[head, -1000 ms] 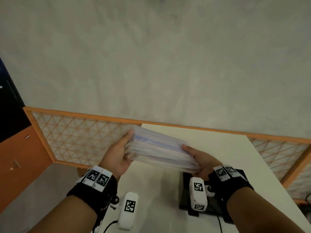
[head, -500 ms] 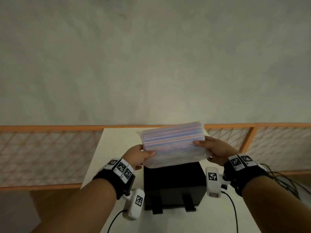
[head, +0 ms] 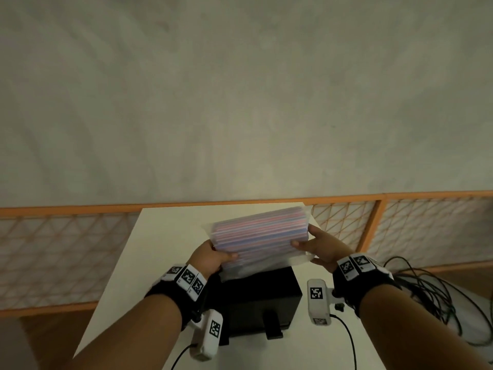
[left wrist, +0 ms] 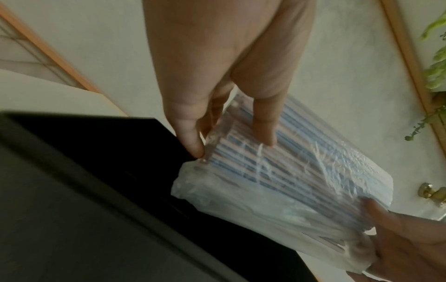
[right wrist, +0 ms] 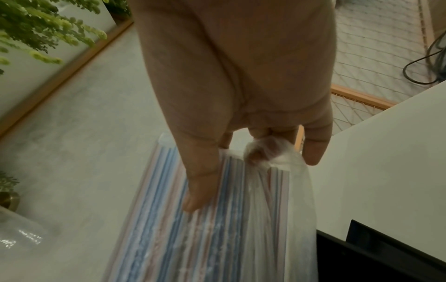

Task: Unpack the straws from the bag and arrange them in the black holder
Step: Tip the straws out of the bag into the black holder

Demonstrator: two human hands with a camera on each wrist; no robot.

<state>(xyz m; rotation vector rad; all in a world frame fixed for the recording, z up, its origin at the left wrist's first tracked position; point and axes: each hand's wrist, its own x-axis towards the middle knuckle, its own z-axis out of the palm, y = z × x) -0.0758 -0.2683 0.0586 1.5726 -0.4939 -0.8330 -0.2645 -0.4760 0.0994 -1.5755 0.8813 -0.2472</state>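
A clear plastic bag of straws (head: 260, 237), striped pink and blue, hangs in the air between both hands, tilted with its right end higher. My left hand (head: 213, 256) grips its left end (left wrist: 241, 148), thumb on top. At the bag's right end (right wrist: 217, 219) my right hand (head: 317, 248) holds on, thumb over the straws and fingers bunching the loose plastic (right wrist: 267, 150). The black holder (head: 256, 300), a boxy open-topped container, stands on the white table (head: 160, 236) directly below the bag (left wrist: 277, 181). Its dark wall (left wrist: 84, 190) fills the lower left of the left wrist view, and its corner (right wrist: 386, 253) sits in the lower right of the right wrist view.
An orange-framed lattice screen (head: 66, 255) runs behind the table on both sides. Black cables (head: 432, 287) coil at the right of the table. Green plants (right wrist: 36, 28) and a brass pot (right wrist: 8, 200) stand off to the side. Another clear plastic bag (right wrist: 21, 238) lies by the pot.
Both hands have carried the bag rightward until it hangs over the black holder. Its right end has tipped from low to high. The view has swung to centre on the table.
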